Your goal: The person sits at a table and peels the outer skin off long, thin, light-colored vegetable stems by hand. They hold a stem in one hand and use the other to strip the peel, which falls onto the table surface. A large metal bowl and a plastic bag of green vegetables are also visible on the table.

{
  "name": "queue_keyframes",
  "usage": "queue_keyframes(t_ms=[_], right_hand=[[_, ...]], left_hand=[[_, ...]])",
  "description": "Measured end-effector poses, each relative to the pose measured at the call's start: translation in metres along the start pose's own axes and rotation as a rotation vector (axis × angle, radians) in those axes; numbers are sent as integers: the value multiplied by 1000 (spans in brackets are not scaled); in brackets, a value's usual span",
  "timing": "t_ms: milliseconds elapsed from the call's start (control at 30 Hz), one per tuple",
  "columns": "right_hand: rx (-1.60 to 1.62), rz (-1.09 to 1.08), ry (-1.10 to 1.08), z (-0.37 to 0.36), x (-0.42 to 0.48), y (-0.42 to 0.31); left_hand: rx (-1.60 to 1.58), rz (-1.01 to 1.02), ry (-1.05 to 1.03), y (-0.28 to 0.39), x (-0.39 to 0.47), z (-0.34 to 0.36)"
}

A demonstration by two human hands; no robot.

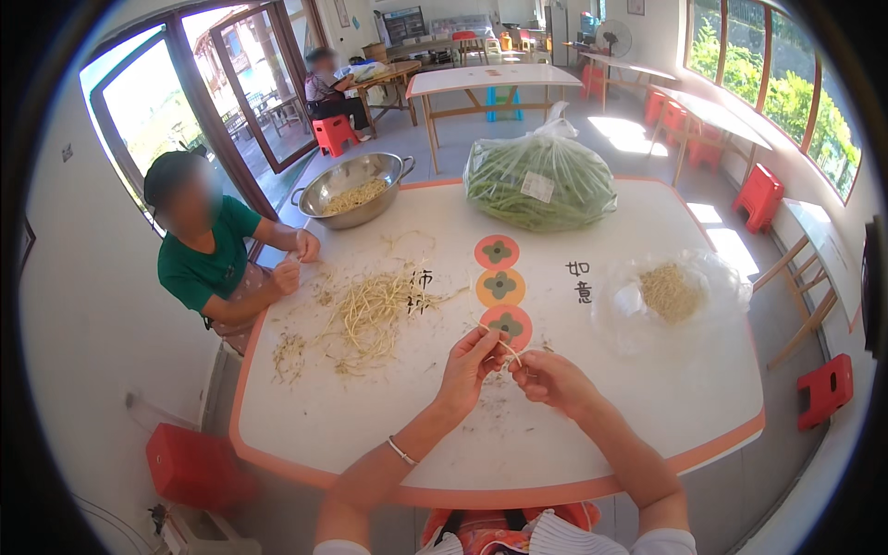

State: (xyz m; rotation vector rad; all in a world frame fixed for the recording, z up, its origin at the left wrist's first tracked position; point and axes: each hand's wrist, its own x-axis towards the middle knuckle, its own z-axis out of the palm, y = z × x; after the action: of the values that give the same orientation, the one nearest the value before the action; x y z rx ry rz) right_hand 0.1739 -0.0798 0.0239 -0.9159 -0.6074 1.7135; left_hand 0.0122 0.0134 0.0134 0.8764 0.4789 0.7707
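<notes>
My left hand (479, 354) pinches a long, thin, pale root or stem (501, 340) between thumb and fingers, above the lowest printed fruit picture on the table. My right hand (544, 378) is close beside it, its fingertips at the lower end of the same strand. Small brown scraps (496, 402) lie on the white tabletop under and between my hands. To the left is a loose, tangled pile of similar pale strands (368, 312), with a smaller heap of short bits (289, 355) near the table's left side.
A two-handled metal basin (354, 191) with pale pieces stands at the far left corner. A clear bag of green vegetables (540, 184) sits at the far edge. On the right, short pieces (669, 291) lie on clear plastic (624, 333). A person in green (229, 243) works at the left edge.
</notes>
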Motion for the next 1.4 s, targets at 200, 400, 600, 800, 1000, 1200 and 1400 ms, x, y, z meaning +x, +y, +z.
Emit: queue_keyframes(t_ms=[200,400,600,800,1000,1200,1400], right_hand=[[-25,-38,48,0,3,3],[-95,-58,63,-1,3,2],[-329,-76,131,-5,2,-2],[-417,-125,217,-5,4,-2],[-20,-143,221,-41,6,-15],[-11,-25,31,-28,14,1],[-147,49,12,3,4,0]], left_hand=[[15,22,28,-9,2,-1],[25,17,40,-11,-2,1],[60,47,17,-8,-7,-4],[153,92,58,-10,-11,-2],[28,298,128,18,1,-28],[96,51,38,0,-3,-8],[126,62,23,-7,-5,-8]])
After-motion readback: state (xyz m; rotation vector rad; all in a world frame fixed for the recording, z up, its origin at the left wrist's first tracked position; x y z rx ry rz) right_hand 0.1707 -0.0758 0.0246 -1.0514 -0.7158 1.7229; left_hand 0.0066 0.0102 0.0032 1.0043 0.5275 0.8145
